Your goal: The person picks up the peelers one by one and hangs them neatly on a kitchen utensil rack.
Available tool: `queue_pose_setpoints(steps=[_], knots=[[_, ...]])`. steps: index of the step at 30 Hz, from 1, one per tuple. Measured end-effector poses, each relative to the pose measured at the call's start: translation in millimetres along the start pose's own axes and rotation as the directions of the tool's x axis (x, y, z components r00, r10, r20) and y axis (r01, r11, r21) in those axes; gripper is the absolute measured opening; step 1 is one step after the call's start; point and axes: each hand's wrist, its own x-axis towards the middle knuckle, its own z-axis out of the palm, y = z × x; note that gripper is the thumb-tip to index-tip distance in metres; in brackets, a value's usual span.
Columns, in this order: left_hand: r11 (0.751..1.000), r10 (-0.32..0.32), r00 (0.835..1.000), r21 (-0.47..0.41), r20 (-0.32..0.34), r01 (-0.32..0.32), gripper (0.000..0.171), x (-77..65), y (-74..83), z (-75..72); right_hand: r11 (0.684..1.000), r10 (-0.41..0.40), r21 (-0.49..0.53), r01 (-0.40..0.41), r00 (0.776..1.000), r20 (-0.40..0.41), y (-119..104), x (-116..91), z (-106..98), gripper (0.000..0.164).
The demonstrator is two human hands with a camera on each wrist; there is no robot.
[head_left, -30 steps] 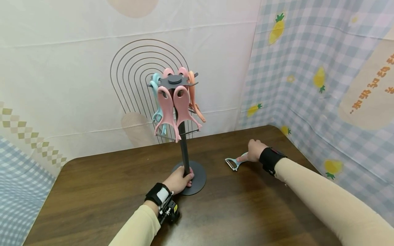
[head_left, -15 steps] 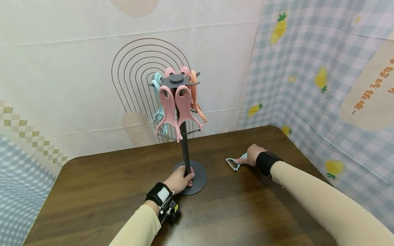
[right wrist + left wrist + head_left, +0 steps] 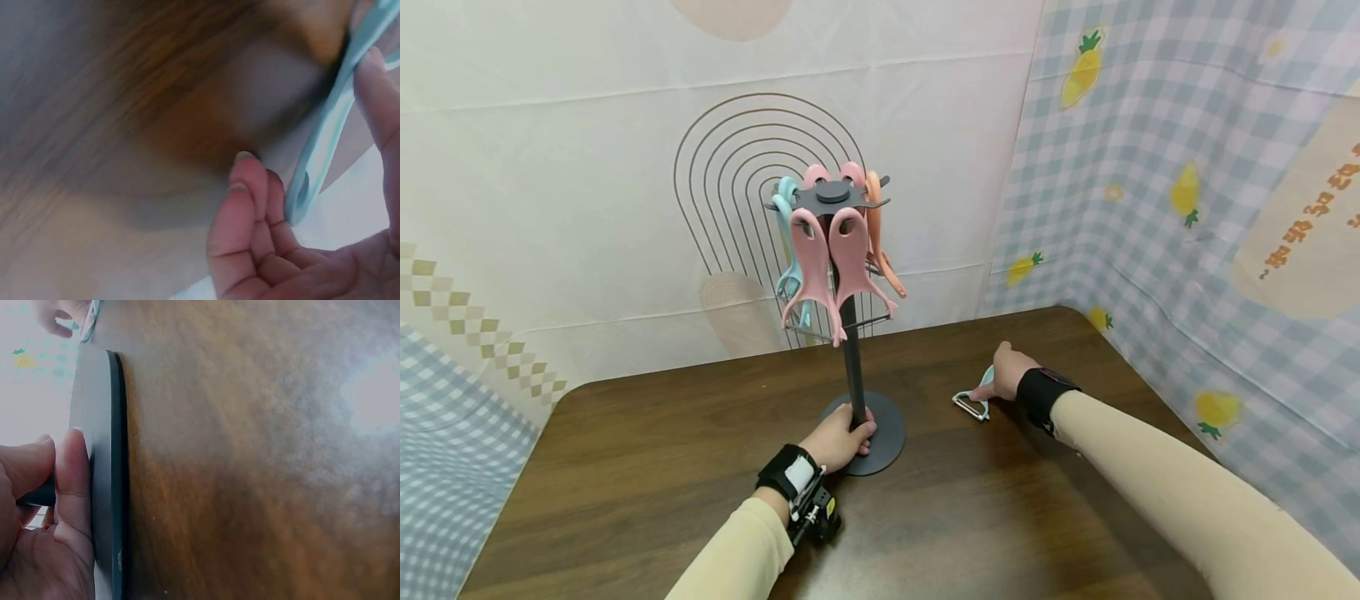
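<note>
My left hand (image 3: 837, 437) grips the dark grey post (image 3: 853, 367) of a rotating stand just above its round base (image 3: 889, 435). In the left wrist view, thumb and fingers curl round the post beside the base's edge. To the right of the stand, my right hand (image 3: 1012, 372) holds a light blue Y-shaped peeler (image 3: 988, 377) low over the table. The right wrist view shows the peeler's handle (image 3: 322, 144) between the thumb and curled fingers. Several peelers hang from the stand's hooks: pink (image 3: 850, 258) in front, light blue (image 3: 785, 242) at left, orange (image 3: 875, 225) at right.
The brown wooden table (image 3: 662, 467) has rounded back corners. A white patterned cloth (image 3: 587, 208) hangs behind it, and a blue checked cloth (image 3: 1120, 208) covers the right side. The stand rises tall near the table's middle.
My right hand has shifted slightly left and turned, and the peeler in it has tilted, its handle end rising. The left hand stays on the post.
</note>
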Motion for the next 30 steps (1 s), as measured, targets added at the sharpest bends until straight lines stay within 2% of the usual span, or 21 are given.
queue_pose_setpoints(steps=[6, 18, 24, 30], knots=[[1.000, 0.011, 1.000, 0.008, -0.008, -0.011, 0.010, 0.7, -1.8, 1.1, 0.996, -0.044, 0.075, 0.045, 0.999, -0.022, -4.1, 6.6, 1.3, 0.114], [1.000, 0.009, 1.000, 0.010, -0.010, -0.009, 0.010, 0.8, -1.5, 0.3, 0.984, -0.115, 0.129, 0.124, 0.990, -0.077, -0.4, 9.0, 4.6, 0.082], [1.000, 0.005, 1.000, 0.017, -0.008, -0.005, 0.010, 0.0, -0.5, 0.0, 0.947, -0.165, 0.268, 0.176, 0.984, -0.061, 4.4, 8.0, 6.6, 0.053], [1.000, 0.000, 1.000, 0.022, -0.006, 0.000, 0.010, 0.2, 0.8, 0.1, 0.946, -0.188, 0.268, 0.185, 0.982, -0.014, 10.0, 16.0, 6.5, 0.051]])
